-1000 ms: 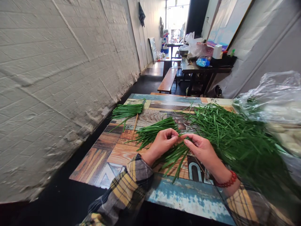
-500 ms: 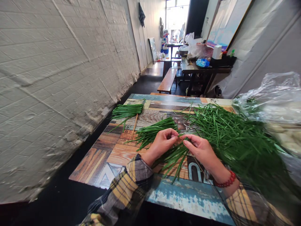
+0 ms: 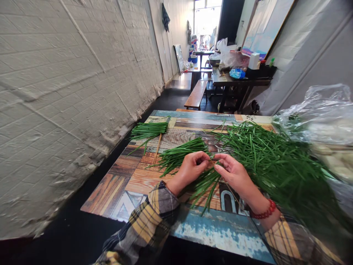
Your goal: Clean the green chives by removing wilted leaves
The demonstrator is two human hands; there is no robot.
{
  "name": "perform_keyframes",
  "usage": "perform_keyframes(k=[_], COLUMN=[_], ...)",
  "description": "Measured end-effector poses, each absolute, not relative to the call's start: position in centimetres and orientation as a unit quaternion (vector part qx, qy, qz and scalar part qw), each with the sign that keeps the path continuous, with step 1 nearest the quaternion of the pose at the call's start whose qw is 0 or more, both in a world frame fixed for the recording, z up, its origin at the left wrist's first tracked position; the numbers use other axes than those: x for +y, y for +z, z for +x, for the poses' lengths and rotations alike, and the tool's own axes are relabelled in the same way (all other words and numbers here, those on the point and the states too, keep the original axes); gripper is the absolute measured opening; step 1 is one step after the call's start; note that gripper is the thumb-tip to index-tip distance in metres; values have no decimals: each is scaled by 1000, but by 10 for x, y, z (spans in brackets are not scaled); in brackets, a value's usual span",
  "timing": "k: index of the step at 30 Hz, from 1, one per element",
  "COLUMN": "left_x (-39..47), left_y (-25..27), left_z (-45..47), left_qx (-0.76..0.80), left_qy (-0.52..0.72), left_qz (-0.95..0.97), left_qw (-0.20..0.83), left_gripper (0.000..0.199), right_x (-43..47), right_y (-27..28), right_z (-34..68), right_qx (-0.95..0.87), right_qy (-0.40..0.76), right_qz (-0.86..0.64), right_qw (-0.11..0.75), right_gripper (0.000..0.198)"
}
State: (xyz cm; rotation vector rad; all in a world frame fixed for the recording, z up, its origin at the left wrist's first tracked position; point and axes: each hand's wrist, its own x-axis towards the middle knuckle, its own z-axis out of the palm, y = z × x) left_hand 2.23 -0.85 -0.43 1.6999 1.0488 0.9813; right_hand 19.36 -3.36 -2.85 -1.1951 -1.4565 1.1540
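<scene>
My left hand is closed in a pinch, holding garlic chives over the table. Its fingertips almost meet those of my right hand, whose thumb and fingers pinch a thin wooden skewer that runs back under the palm. Loose chive blades spread out below and between both hands; the exact grip points are partly hidden by fingers. Just beyond my left hand lies an even bundle of chives. Farther left, another bundle lies with two skewers sticking out toward me.
A large heap of loose chives covers the right side of the patterned table. Behind it sits a clear plastic bag with pale contents. A bench and a cluttered dark table stand beyond; a white brick wall runs along the left.
The fingers of my right hand have shifted slightly at the skewer. Otherwise the hands and chive bundles stay in place.
</scene>
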Motion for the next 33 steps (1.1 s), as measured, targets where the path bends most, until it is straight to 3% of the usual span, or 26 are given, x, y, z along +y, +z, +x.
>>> perform_keyframes(k=[5, 15, 20, 28, 33], left_x=[-8, -9, -9, 7, 7], left_y=[-5, -6, -6, -4, -11], left_z=[22, 23, 20, 7, 4], left_qx=[424, 401, 378, 515, 517], left_qy=[393, 378, 347, 440, 345], left_qz=[693, 704, 737, 669, 756], left_qw=[430, 447, 440, 306, 207], left_gripper=[8, 13, 14, 13, 12], right_x=[-36, -34, -32, -34, -37], right_y=[-22, -30, -31, -28, -22], right_z=[191, 193, 195, 199, 199], right_qx=[-581, -585, -586, -595, -622], right_qy=[494, 486, 489, 511, 482], right_qz=[-463, -454, -458, -491, -526], right_qw=[452, 465, 456, 380, 323], right_gripper=[49, 25, 26, 30, 28])
